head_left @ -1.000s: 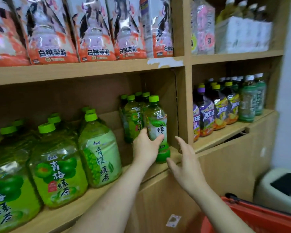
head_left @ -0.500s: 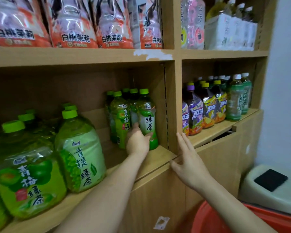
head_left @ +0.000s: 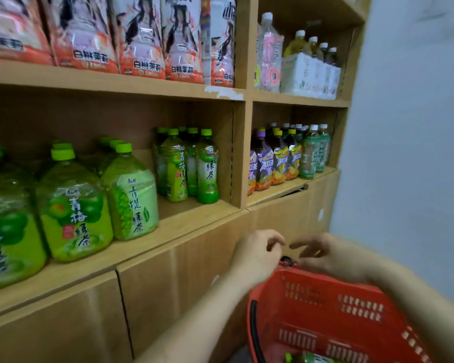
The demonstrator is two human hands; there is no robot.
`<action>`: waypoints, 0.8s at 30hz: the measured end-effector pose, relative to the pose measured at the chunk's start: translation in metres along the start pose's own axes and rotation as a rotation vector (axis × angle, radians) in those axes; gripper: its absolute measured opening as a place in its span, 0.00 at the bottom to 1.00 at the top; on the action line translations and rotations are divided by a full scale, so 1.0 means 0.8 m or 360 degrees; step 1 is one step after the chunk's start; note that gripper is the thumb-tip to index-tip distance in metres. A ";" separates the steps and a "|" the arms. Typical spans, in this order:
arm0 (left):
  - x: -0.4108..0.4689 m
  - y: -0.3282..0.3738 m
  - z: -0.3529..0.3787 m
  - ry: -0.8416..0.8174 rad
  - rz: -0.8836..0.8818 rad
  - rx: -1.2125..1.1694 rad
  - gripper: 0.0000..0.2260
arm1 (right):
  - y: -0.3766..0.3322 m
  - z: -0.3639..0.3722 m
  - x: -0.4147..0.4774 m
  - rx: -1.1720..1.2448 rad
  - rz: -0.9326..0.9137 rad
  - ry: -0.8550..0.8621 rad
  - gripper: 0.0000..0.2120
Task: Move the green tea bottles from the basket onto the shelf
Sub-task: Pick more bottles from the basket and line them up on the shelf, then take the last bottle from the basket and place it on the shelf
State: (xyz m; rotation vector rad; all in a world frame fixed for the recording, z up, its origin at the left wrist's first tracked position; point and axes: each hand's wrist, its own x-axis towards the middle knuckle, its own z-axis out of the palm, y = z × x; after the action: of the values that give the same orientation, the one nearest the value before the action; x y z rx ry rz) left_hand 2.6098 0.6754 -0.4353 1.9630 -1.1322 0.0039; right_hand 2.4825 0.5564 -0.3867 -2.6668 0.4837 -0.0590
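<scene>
The left hand and right hand hang loose and empty over the red basket, lower right. A green tea bottle lies deep inside, at the bottom edge, so it is best to reach down and grab its middle firmly.

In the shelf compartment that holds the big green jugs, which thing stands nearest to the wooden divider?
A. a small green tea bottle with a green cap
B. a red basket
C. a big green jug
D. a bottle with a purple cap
A: the small green tea bottle stands upright at the end of its group, just beside the wooden divider, while the big green jugs stand farther from it.
</scene>
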 end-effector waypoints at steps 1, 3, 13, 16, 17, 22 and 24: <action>-0.011 0.002 0.012 -0.0090 0.0023 0.0014 0.09 | 0.007 -0.001 -0.014 -0.0134 0.0023 -0.0030 0.17; -0.031 0.004 0.038 -0.0245 0.0050 0.0035 0.10 | 0.025 0.004 -0.038 -0.0280 0.0090 -0.0084 0.19; -0.065 0.027 0.190 -0.0763 -0.0052 0.0394 0.10 | 0.211 0.099 -0.158 0.0150 0.0539 0.0114 0.17; -0.054 0.018 0.236 -0.0814 -0.0040 0.0565 0.10 | 0.259 0.133 -0.152 0.0345 0.0627 0.0208 0.15; -0.049 0.011 0.252 -0.0838 -0.0048 0.0591 0.09 | 0.271 0.142 -0.146 0.0402 0.0659 0.0221 0.15; -0.010 -0.045 0.335 -0.1026 -0.0083 0.0631 0.08 | 0.316 0.178 -0.098 0.0516 0.0776 0.0153 0.22; 0.009 -0.083 0.375 -0.1092 -0.0038 0.0697 0.09 | 0.335 0.193 -0.067 0.0506 0.0821 0.0064 0.25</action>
State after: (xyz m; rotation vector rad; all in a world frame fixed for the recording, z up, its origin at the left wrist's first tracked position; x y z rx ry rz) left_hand 2.5468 0.4858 -0.6689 2.4550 -1.6461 -0.5079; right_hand 2.3628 0.4098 -0.6369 -2.1663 1.0625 -0.0318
